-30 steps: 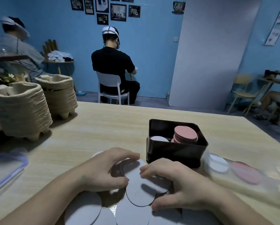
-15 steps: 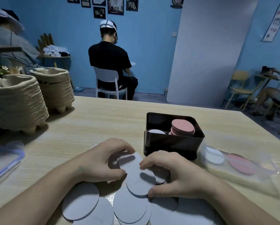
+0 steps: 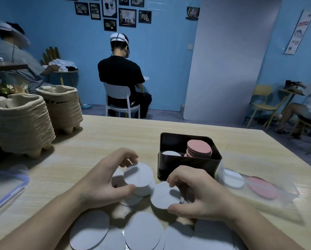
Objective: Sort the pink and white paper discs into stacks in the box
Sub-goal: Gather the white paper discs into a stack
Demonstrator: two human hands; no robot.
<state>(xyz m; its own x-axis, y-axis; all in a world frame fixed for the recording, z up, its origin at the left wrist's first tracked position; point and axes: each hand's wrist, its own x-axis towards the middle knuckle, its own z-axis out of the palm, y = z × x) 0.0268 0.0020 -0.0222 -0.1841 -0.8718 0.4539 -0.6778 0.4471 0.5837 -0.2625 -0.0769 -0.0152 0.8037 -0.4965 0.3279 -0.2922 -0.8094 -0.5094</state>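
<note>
Head view — left hand [image 3: 104, 184] pinches white disc [image 3: 139, 177].

Black box [image 3: 187, 166] just beyond both hands [image 3: 104, 183].

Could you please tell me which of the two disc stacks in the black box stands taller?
The pink stack, at the right of the black box: it reaches about rim height, while the white stack beside it lies low inside.

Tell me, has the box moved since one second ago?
No. The box keeps its place on the table, as close to the clear bag at its right as before; only the camera shifted.
</note>
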